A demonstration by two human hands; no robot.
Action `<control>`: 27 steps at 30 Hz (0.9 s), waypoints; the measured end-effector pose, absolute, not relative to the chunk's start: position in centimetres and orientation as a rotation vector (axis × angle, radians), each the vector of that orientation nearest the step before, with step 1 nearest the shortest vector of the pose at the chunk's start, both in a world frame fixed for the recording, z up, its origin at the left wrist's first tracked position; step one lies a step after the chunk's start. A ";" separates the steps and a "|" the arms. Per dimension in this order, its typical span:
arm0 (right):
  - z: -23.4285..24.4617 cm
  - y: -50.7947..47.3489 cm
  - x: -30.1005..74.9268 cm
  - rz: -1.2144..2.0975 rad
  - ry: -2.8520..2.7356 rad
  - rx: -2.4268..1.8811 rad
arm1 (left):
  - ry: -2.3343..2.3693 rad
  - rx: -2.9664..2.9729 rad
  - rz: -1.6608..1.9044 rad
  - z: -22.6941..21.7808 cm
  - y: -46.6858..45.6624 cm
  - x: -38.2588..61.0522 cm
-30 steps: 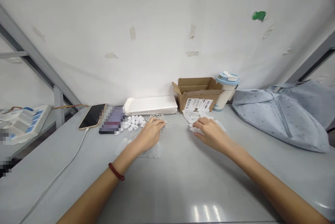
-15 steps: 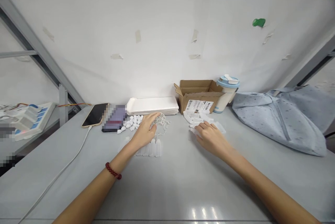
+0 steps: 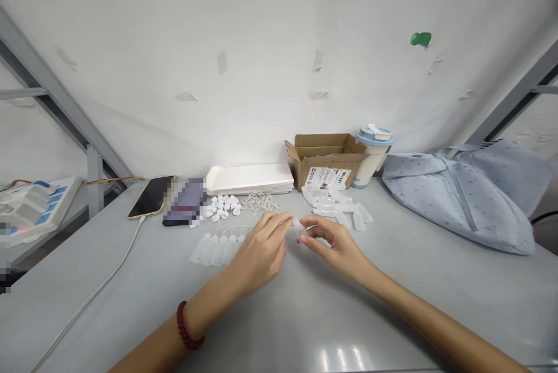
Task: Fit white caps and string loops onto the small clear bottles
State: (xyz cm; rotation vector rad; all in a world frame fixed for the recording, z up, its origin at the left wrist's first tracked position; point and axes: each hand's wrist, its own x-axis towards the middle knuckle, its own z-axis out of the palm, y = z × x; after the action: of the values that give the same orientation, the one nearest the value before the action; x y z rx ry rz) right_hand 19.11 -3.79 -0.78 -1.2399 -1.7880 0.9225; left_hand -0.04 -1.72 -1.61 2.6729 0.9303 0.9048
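Over the middle of the table, my right hand (image 3: 335, 243) pinches a small translucent plastic tube (image 3: 299, 230) between thumb and fingers. My left hand (image 3: 264, 250) meets it from the left, fingertips pressed together at the tube's upper end; whatever they grip is hidden. Beside my left hand lies a row of similar tubes (image 3: 211, 250) with thin white cords coming from their tops, partly covered by the hand. Behind are a tangle of white cords (image 3: 261, 201) and a heap of small white caps (image 3: 224, 205). More loose tubes (image 3: 337, 208) lie beyond my right hand.
An open cardboard box (image 3: 329, 164) and a blue-lidded cup (image 3: 372, 155) stand at the back, beside a stack of white packets (image 3: 250, 178). At left lie a phone (image 3: 151, 197) on a cable (image 3: 102, 286) and a dark flat item (image 3: 187, 201). A blue cloth bag (image 3: 457, 201) occupies the right.
My right hand has left the loose tubes with one tube and moved to the middle. From the cord tangle, my left hand has come right and nearer, meeting it. The view has shifted slightly.
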 end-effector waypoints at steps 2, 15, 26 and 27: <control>-0.7 -3.8 19.1 0.935 -1.783 -1.247 | 0.921 2.633 0.924 -1.6 -1.9 0.1; -1.8 -3.4 19.2 0.895 -1.802 -1.241 | 0.834 2.533 0.972 -1.6 -2.5 -0.2; -1.4 -3.5 19.3 0.839 -1.769 -1.226 | 0.736 2.682 1.078 -2.6 -2.1 -0.2; -1.6 -3.5 19.3 0.772 -1.782 -1.230 | 0.760 2.654 1.114 -2.5 -2.1 -0.1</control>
State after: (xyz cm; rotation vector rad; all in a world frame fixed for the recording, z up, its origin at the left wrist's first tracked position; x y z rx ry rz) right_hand 19.31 -3.54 -1.55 -1.2304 -1.7821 0.7718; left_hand -0.11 -2.07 -2.53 2.6537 0.7602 1.1145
